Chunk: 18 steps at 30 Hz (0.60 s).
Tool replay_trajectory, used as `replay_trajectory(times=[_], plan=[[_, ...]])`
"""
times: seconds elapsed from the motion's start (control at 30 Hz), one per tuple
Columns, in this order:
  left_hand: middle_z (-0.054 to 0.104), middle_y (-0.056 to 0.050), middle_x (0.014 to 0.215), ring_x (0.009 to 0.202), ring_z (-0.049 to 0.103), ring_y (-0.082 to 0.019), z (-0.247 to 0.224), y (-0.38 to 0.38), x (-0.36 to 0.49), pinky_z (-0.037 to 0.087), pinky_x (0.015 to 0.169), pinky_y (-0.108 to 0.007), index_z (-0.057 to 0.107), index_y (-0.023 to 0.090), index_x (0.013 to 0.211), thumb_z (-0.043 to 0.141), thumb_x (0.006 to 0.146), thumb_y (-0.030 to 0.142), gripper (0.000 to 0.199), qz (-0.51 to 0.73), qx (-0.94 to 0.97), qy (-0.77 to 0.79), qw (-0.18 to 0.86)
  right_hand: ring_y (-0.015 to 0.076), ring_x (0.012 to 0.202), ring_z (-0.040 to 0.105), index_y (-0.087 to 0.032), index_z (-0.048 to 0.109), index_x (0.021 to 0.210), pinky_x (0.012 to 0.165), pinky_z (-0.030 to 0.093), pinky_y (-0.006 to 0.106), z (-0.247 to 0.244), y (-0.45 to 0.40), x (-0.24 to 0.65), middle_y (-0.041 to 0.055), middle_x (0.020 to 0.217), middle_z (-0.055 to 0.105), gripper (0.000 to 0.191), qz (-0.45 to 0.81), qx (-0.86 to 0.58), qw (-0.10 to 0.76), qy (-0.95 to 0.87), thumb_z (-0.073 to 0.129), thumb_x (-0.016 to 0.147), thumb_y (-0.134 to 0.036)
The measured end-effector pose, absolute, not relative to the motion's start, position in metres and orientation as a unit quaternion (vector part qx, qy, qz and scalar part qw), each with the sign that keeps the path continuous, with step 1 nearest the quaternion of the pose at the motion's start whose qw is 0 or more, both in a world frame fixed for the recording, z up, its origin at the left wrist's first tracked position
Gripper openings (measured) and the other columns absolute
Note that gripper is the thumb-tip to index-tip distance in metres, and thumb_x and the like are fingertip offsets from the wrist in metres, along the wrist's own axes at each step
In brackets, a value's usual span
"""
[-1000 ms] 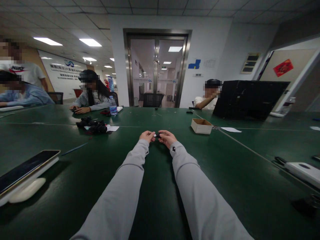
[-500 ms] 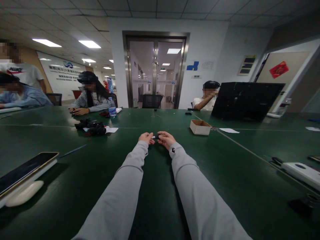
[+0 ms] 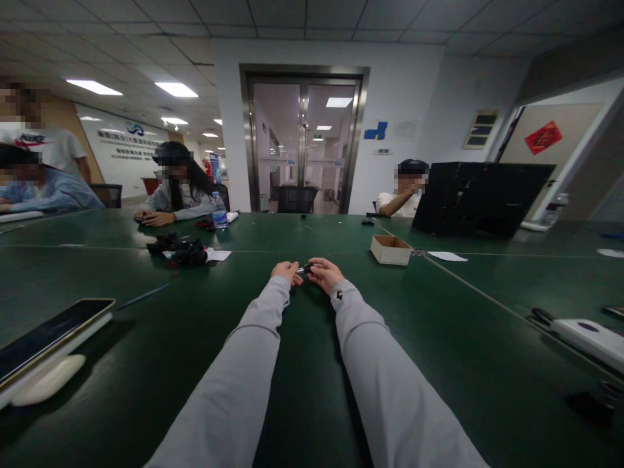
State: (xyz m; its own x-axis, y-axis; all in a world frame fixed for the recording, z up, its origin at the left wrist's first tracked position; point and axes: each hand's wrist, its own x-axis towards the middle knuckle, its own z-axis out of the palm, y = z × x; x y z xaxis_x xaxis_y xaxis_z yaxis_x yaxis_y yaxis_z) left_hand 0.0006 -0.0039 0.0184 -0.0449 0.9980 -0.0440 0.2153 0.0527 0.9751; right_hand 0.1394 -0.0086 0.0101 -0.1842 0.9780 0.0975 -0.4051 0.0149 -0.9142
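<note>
Over the green table my left hand point(image 3: 286, 273) pinches the silver end of a small black-and-silver stick point(image 3: 305, 268) between thumb and fingers. My right hand point(image 3: 326, 274) grips its black end from the other side. The stick lies slantwise between the fingertips, its right end a little higher. Fingers cover both its ends, and it is too small for me to tell its exact kind.
An open cardboard box point(image 3: 390, 251) stands beyond my right hand. Black gear point(image 3: 178, 249) and a water bottle point(image 3: 219, 211) are at the far left. A phone point(image 3: 53, 338) lies near left; a monitor point(image 3: 482, 198) stands far right. Other people sit around the table.
The stick has tilted slightly, its right end rising, and more of its silver part shows between my fingers. Both hands keep nearly the same place and hold. The view has shifted a little.
</note>
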Motion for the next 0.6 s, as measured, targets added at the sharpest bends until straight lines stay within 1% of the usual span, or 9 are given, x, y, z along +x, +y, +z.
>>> replay_trajectory(times=[0.17, 0.3, 0.47, 0.6], plan=[[0.050, 0.000, 0.036, 0.033, 0.046, -0.009, 0.0188, -0.0022, -0.0004, 0.034, 0.039, -0.019, 0.052, 0.015, 0.057, 0.044, 0.080, 0.031, 0.030, 0.430, 0.548, 0.594, 0.403, 0.0097, 0.054, 0.058, -0.016, 0.060, 0.079, 0.052, 0.051, 0.020, 0.0117, -0.0104, 0.1391, 0.0018, 0.070, 0.059, 0.020, 0.628, -0.312, 0.551, -0.452, 0.056, 0.068, 0.001], [0.050, -0.001, 0.036, 0.032, 0.046, -0.010, 0.0165, -0.0013, -0.0004, 0.037, 0.040, -0.020, 0.052, 0.016, 0.052, 0.041, 0.080, 0.034, 0.035, 0.422, 0.561, 0.603, 0.378, 0.0099, 0.052, 0.058, -0.015, 0.059, 0.079, 0.052, 0.050, 0.020, 0.0126, -0.0112, 0.1393, 0.0018, 0.068, 0.059, 0.021, 0.636, -0.304, 0.548, -0.450, 0.055, 0.068, 0.002], [0.051, -0.001, 0.037, 0.031, 0.044, -0.009, 0.0144, 0.0001, -0.0012, 0.035, 0.038, -0.019, 0.051, 0.016, 0.047, 0.041, 0.079, 0.032, 0.037, 0.428, 0.567, 0.602, 0.365, 0.0099, 0.054, 0.059, -0.015, 0.059, 0.079, 0.053, 0.051, 0.020, 0.0135, -0.0129, 0.1398, 0.0015, 0.070, 0.060, 0.021, 0.640, -0.295, 0.544, -0.455, 0.057, 0.067, 0.002], [0.050, 0.000, 0.038, 0.031, 0.043, -0.007, 0.0140, 0.0004, -0.0035, 0.035, 0.038, -0.018, 0.052, 0.015, 0.048, 0.042, 0.079, 0.031, 0.036, 0.439, 0.565, 0.604, 0.351, 0.0105, 0.055, 0.060, -0.015, 0.059, 0.078, 0.053, 0.052, 0.021, 0.0132, -0.0126, 0.1398, 0.0015, 0.072, 0.061, 0.022, 0.644, -0.291, 0.543, -0.454, 0.059, 0.065, 0.003]])
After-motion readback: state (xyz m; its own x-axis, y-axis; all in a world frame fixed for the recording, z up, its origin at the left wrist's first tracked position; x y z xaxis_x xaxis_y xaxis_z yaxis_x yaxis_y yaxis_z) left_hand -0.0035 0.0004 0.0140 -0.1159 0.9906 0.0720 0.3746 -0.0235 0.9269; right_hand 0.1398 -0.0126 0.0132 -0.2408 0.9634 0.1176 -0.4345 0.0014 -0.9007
